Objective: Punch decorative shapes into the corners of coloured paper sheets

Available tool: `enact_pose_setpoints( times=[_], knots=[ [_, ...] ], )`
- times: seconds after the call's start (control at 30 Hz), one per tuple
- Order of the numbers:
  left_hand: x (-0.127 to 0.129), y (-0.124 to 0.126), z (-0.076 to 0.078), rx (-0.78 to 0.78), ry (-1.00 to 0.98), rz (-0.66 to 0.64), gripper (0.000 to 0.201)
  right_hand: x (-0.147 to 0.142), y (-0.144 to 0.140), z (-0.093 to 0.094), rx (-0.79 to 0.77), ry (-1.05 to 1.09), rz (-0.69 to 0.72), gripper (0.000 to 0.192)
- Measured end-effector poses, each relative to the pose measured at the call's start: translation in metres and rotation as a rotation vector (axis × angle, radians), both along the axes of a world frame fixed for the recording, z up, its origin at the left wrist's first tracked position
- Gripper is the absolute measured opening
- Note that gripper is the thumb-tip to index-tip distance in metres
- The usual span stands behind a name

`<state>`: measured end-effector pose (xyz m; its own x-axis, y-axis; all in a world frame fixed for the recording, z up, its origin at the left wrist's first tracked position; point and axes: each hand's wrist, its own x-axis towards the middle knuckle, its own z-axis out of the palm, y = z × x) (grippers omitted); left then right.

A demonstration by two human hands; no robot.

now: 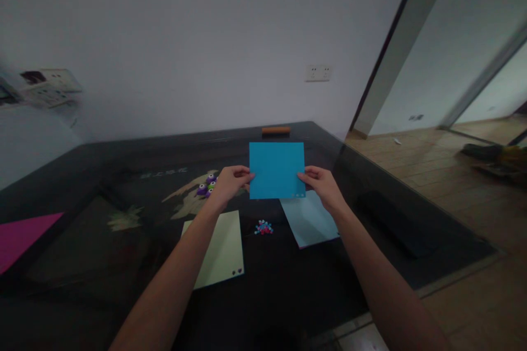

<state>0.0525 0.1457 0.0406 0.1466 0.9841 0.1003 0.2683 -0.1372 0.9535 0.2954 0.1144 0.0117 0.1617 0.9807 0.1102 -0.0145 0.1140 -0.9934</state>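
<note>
The square sheet of bright blue paper (276,169) hangs mid-frame above the dark glossy worktop (313,285), pinched at its side edges by the left hand (230,181) and right hand (321,184). Uneven pinching could crease it, or it may slip onto the small pile of coloured bits (263,227) below.

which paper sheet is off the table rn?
The bright blue sheet, pinched at its side edges by the left hand and right hand. The pale green, light blue and pink sheets lie flat.
</note>
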Motion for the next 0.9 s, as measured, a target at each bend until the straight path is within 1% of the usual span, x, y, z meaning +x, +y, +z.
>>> enact_pose_setpoints(
  times=[0.13, 0.27, 0.37, 0.5, 0.57, 0.7, 0.77, 0.83, 0.9],
  knots=[
    [0.003, -0.002, 0.004, 0.0, -0.008, -0.01, 0.01, -0.001, -0.003, 0.005, 0.031, 0.037, -0.067, 0.031],
    [0.005, -0.003, 0.003, -0.003, -0.016, -0.055, 0.01, 0.003, -0.006, 0.009, 0.041, 0.045, -0.11, 0.034],
    [0.01, -0.005, 0.001, -0.007, -0.023, -0.103, 0.004, 0.012, -0.01, 0.011, 0.05, 0.008, -0.112, 0.037],
    [0.028, -0.014, -0.007, 0.003, -0.041, -0.157, 0.006, 0.032, -0.018, 0.01, 0.023, -0.025, -0.133, 0.034],
    [0.041, -0.02, -0.014, 0.006, -0.067, -0.168, 0.006, 0.044, -0.023, 0.006, -0.001, -0.032, -0.156, 0.033],
    [0.065, -0.033, -0.035, 0.005, -0.179, -0.173, 0.027, 0.069, -0.036, -0.011, -0.021, -0.092, -0.184, 0.039],
    [0.071, -0.037, -0.044, -0.007, -0.213, -0.194, 0.031, 0.077, -0.041, -0.021, -0.042, -0.134, -0.194, 0.04],
    [0.074, -0.041, -0.051, -0.013, -0.166, -0.223, 0.027, 0.081, -0.045, -0.03, -0.074, -0.174, -0.189, 0.042],
    [0.075, -0.043, -0.054, -0.004, -0.065, -0.245, 0.02, 0.083, -0.047, -0.036, -0.101, -0.223, -0.172, 0.044]
  ],
)
